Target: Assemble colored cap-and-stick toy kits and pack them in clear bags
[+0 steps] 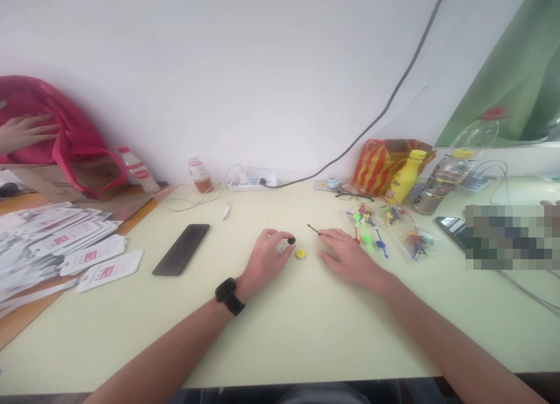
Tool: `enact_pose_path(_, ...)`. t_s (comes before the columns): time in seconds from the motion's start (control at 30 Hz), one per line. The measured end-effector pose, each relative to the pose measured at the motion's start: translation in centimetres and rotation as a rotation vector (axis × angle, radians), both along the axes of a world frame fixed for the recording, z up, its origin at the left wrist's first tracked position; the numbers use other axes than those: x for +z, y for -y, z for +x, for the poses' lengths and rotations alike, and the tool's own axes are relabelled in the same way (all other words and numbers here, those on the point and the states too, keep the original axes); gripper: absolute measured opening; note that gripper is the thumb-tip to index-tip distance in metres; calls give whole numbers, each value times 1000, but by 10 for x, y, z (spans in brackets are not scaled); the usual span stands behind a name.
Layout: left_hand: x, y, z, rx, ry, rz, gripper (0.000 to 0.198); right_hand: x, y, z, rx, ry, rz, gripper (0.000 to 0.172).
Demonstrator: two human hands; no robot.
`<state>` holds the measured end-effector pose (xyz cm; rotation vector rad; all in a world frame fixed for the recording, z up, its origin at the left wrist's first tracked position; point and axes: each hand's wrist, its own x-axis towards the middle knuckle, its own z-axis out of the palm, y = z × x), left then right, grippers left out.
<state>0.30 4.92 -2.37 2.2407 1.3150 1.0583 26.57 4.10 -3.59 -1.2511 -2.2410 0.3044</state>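
My left hand (268, 255), a black watch (229, 296) on its wrist, pinches a small round black piece (291, 240) between thumb and forefinger. A small yellow disc (300, 253) lies on the table just right of that thumb. Partly behind the fingers is a small pale round piece (280, 248). My right hand (343, 255) rests low over the table, thumb apart from the stretched fingers. Its fingertips touch one end of a thin black stick (312, 228); the rest of the stick points left and away from me.
A phone (181, 249) lies left, near many white tags (105, 270). Coloured plastic pieces (368, 239) and small bags (415, 243) lie right. Bottles (405, 176), a striped bag (371, 167) and a power strip (249, 184) stand along the wall. Another person's hand (28, 132) touches a red bag.
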Motion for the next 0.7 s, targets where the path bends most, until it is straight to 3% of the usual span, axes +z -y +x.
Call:
enact_pose_path(0.2, 7, 7, 5, 8, 204, 25, 23, 8, 4, -5, 28, -197, 3, 39)
enact_pose_path(0.47, 5, 12, 10, -76, 511, -216, 32, 25, 12, -12, 27, -490, 7, 21)
enact_pose_path(0.7, 6, 15, 14, -139, 574, -278, 28, 38, 21, -18, 12, -804, -110, 22)
